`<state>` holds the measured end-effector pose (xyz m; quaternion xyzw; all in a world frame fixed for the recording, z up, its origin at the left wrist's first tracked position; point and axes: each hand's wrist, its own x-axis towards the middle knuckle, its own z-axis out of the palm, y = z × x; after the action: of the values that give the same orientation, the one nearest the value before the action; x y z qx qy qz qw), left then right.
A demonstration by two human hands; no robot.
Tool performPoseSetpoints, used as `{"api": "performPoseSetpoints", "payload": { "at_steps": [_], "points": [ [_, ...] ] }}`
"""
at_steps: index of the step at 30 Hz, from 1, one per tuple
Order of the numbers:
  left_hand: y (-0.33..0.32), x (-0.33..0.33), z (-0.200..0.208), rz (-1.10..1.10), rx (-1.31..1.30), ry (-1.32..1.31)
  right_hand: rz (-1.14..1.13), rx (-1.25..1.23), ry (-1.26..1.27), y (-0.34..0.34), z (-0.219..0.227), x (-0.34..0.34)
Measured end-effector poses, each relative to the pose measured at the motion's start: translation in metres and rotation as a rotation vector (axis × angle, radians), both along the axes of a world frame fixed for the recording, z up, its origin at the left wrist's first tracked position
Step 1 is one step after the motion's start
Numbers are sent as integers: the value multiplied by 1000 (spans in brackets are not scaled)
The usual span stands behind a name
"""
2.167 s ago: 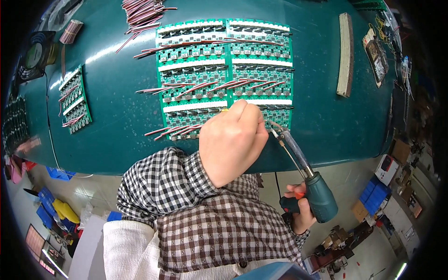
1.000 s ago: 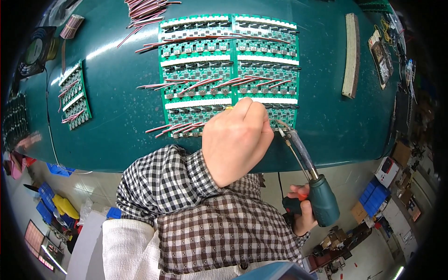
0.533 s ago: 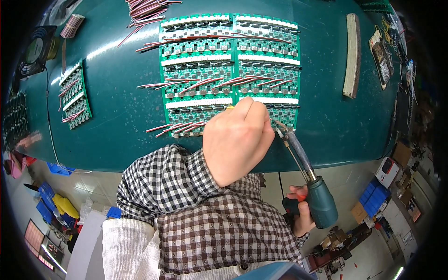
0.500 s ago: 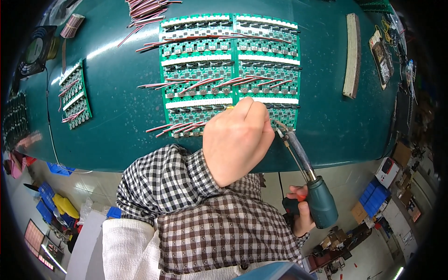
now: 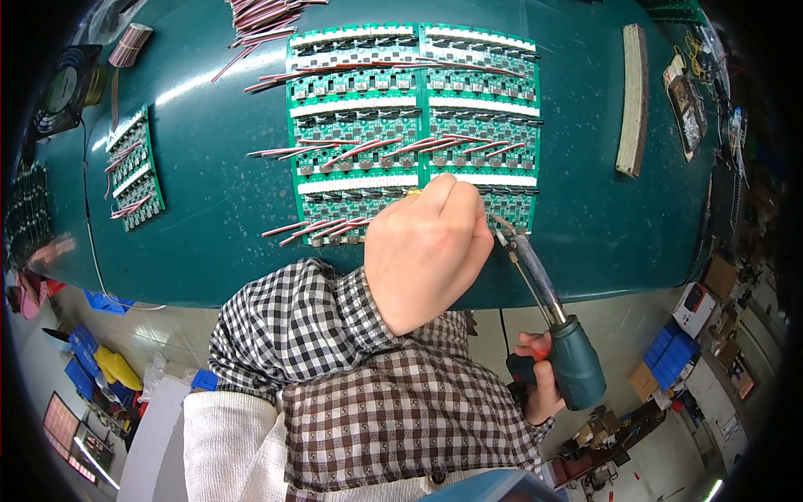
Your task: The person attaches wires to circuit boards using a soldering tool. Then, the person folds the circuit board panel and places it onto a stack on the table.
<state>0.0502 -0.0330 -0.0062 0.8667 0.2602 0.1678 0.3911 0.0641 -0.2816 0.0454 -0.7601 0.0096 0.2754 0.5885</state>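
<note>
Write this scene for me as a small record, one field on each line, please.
Left hand: curled over the near edge of the green circuit boards; fingertips hidden
Right hand: grips the green soldering gun
Soldering gun tip: beside the left hand; contact unclear
Across the boards: red-and-white wires
Far left: smaller circuit board, black fan, wire bundle
Far right: pale bar

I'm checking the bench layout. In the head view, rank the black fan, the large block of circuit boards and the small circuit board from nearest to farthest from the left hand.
1. Large block of circuit boards: straight ahead, partly hidden by the left hand.
2. Small circuit board: off to the left.
3. Black fan: farther left, near the picture's rim.
</note>
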Motion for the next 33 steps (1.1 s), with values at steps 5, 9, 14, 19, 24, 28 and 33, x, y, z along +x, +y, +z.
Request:
{"api": "performPoseSetpoints", "payload": {
  "at_steps": [5,9,14,19,24,28,33],
  "points": [
    [0,0,0,3,-4,6,4,-4,1,2,0,1],
    [1,0,-1,1,1,-7,34,-19,-22,-1,-1,0],
    [1,0,0,-7,-2,8,39,-37,-14,0,1,1],
    [0,0,0,-1,13,2,-2,-43,-55,3,4,-1],
    [1,0,1,-6,6,7,48,-46,-93,2,3,0],
    [1,0,1,-7,-3,5,63,-38,-115,5,3,1],
    [2,0,2,-11,-2,6,59,-45,-125,3,2,1]
  ]
}}
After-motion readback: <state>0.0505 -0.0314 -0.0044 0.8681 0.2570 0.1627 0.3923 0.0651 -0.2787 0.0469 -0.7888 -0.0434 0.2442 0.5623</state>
